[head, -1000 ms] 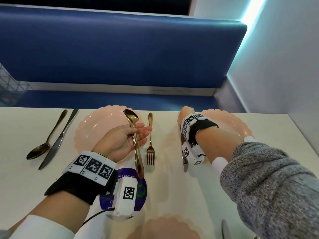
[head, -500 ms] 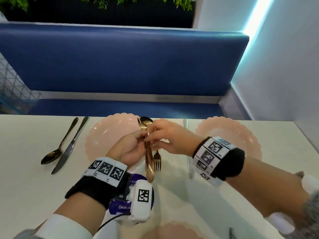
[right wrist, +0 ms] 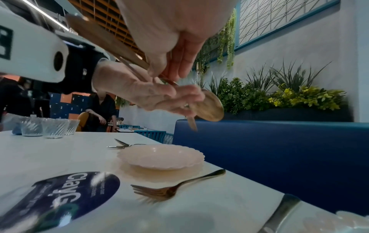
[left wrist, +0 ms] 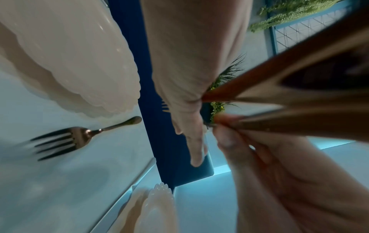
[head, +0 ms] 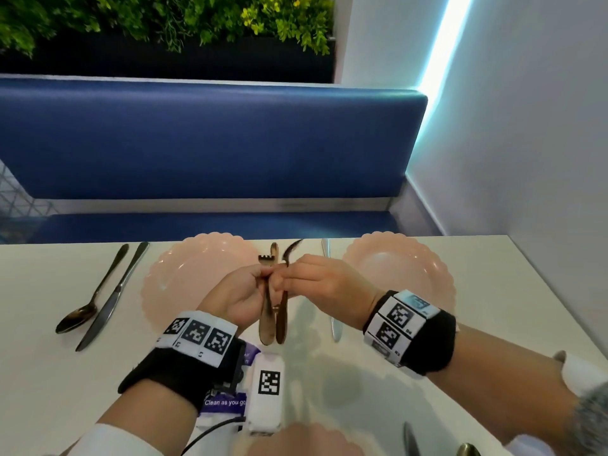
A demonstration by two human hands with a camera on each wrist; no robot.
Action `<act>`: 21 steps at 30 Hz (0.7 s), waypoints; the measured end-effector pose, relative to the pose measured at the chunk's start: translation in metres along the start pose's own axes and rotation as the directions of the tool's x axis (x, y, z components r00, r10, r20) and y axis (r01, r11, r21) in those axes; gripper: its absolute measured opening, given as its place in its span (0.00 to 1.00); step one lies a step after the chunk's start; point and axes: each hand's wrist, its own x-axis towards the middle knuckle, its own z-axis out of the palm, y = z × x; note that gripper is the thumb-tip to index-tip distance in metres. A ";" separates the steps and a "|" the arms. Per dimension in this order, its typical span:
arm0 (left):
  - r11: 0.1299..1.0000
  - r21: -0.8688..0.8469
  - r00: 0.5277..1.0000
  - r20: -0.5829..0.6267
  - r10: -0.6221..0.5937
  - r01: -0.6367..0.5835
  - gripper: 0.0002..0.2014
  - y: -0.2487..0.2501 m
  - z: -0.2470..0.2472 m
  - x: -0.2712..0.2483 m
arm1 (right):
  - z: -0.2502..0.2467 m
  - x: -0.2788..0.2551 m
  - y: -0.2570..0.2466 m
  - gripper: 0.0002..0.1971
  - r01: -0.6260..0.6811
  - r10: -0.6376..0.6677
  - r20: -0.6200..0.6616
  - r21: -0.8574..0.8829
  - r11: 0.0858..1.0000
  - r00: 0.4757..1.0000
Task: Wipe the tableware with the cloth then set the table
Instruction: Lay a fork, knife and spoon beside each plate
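Observation:
My left hand (head: 260, 279) grips a gold fork (head: 266, 319) with its tines up, above the table between two pink plates. My right hand (head: 289, 278) pinches the neck of a gold spoon (head: 282, 319) right beside it; the spoon's bowl (right wrist: 211, 108) points away from me. Whether the left fingers also hold the spoon I cannot tell. Under the hands a second gold fork (right wrist: 169, 189) lies on the white table (head: 39, 373). The left plate (head: 184, 274) and right plate (head: 404, 271) sit at the far edge.
A silver knife (head: 332, 317) lies left of the right plate. A dark spoon (head: 79, 317) and knife (head: 112, 297) lie at far left. A purple sticker (head: 227, 403) and another pink plate (head: 309, 439) are near me. Several glasses (right wrist: 49, 127) stand off to the left.
My right hand came over from the right plate to the left hand and took hold of the spoon. Both hands have lifted a little with the cutlery.

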 end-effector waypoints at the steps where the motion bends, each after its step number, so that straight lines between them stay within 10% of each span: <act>1: 1.000 -0.008 1.000 -0.014 0.013 -0.013 0.15 0.003 -0.001 0.000 | -0.005 0.000 0.002 0.06 -0.020 0.021 -0.047 0.012 1.000 0.999; 4: 0.999 0.029 0.994 -0.104 0.034 -0.031 0.10 0.011 -0.010 0.001 | -0.024 0.010 0.013 0.07 -0.330 0.358 -0.158 0.178 0.927 0.920; 9: 0.988 0.150 0.992 -0.113 0.048 -0.031 0.08 0.021 -0.016 -0.004 | -0.012 0.021 0.056 0.09 -0.846 0.860 0.080 0.249 0.472 0.504; 13: 0.984 0.151 0.982 -0.149 0.117 -0.094 0.16 0.028 -0.028 0.000 | 0.027 0.010 0.084 0.12 -0.965 0.931 0.284 0.189 0.180 0.230; 21: 0.971 0.193 0.962 -0.205 0.179 -0.139 0.16 0.034 -0.049 0.009 | 0.086 -0.001 0.101 0.10 -0.999 0.908 0.417 -0.017 -0.029 -0.034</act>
